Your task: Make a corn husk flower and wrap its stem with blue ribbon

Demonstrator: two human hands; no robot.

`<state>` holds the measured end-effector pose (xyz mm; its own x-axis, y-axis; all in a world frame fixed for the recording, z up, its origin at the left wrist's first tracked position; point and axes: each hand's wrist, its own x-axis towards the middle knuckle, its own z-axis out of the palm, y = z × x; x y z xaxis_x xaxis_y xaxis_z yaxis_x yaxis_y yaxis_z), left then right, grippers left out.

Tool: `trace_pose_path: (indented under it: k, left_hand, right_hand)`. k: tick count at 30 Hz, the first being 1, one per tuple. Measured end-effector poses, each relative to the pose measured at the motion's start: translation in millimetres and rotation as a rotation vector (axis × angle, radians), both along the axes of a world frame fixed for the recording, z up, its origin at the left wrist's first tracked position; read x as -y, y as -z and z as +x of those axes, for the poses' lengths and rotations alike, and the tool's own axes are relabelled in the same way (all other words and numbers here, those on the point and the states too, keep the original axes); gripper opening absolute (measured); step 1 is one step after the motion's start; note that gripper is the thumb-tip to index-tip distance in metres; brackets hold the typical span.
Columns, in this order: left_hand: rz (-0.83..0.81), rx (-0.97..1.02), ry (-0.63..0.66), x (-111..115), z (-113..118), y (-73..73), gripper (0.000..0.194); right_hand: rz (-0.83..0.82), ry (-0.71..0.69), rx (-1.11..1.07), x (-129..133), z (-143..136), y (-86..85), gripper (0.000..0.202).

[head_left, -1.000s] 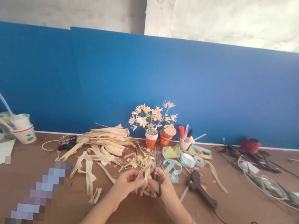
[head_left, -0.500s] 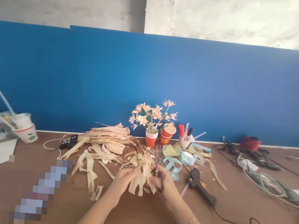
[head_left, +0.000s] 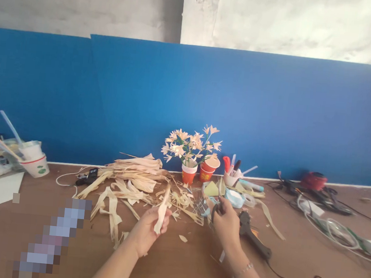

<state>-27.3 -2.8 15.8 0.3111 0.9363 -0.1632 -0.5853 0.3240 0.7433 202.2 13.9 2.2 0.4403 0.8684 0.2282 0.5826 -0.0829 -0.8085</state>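
My left hand (head_left: 151, 225) is closed round a narrow strip of dried corn husk (head_left: 162, 211), which stands up from the fingers over the table. Dark-handled scissors (head_left: 218, 206) are in my right hand (head_left: 226, 224), whose fingers wrap the handles low over the tabletop; the blades are hard to make out. Between the hands lie pale husk scraps (head_left: 181, 200), and one small leaf-shaped piece (head_left: 183, 239) rests nearer to me. Blue ribbon (head_left: 205, 205) lies just beyond the right hand.
A heap of husks (head_left: 139, 171) lies at the back left. Husk flowers (head_left: 188, 143) stand in red paper cups (head_left: 188, 174). A glue gun (head_left: 254, 237) with its cord is beside my right wrist. Cables (head_left: 334, 232) tangle at the right; a white cup (head_left: 37, 164) stands far left.
My hands have moved apart. The right hand went right with the scissors, away from the husk. The husk in my left hand was spread wide and now shows as a narrow upright strip.
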Motion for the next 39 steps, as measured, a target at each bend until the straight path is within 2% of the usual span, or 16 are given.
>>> trace_pose_path:
  k: [2,4,7,10,13,15,18,22,24,28,34,39]
  left_hand:
    - [0.004,0.035,-0.07,-1.9,-2.3,-2.3,0.026]
    - [0.016,-0.008,-0.152,-3.4,-3.3,-3.0,0.028]
    - [0.026,-0.134,-0.247,-3.7,-1.0,-1.9,0.028]
    - [0.012,-0.289,-0.345,-2.2,4.6,-0.1,0.032]
    - [0.022,-0.405,-0.408,0.2,11.3,1.0,0.035]
    - [0.042,-0.436,-0.391,2.4,15.6,1.3,0.037]
    - [0.068,-0.465,-0.295,6.6,20.5,1.2,0.037]
    - [0.094,-0.496,-0.095,11.3,23.4,2.0,0.03]
    - [0.11,-0.517,-0.051,11.5,23.1,3.9,0.027]
    - [0.1,-0.471,-0.172,5.7,18.1,7.7,0.023]
    - [0.009,-0.313,-0.419,-5.1,6.7,3.0,0.028]
    - [0.044,-0.328,-0.461,-5.0,6.5,-0.6,0.029]
  right_hand:
    - [-0.053,0.029,0.089,-0.3,4.3,-0.3,0.037]
    - [-0.063,-0.001,0.193,0.4,4.0,0.3,0.037]
    - [0.079,-0.116,0.288,4.4,-5.5,0.7,0.039]
    - [0.186,-0.299,0.085,14.1,-24.4,-2.0,0.037]
    - [0.121,-0.476,-0.199,27.6,-46.4,-5.6,0.034]
    - [0.098,-0.551,-0.335,34.6,-58.6,-5.5,0.037]
    - [0.081,-0.63,-0.512,37.2,-68.8,0.0,0.032]
    - [0.079,-0.612,-0.641,29.0,-67.6,9.7,0.029]
    - [0.045,-0.602,-0.697,24.9,-64.3,12.3,0.036]
    - [-0.078,-0.676,-0.792,24.1,-59.7,9.7,0.044]
    - [-0.3,-0.802,-0.578,31.0,-57.2,-2.3,0.053]
    - [-0.451,-0.915,-0.54,34.3,-59.7,-5.4,0.058]
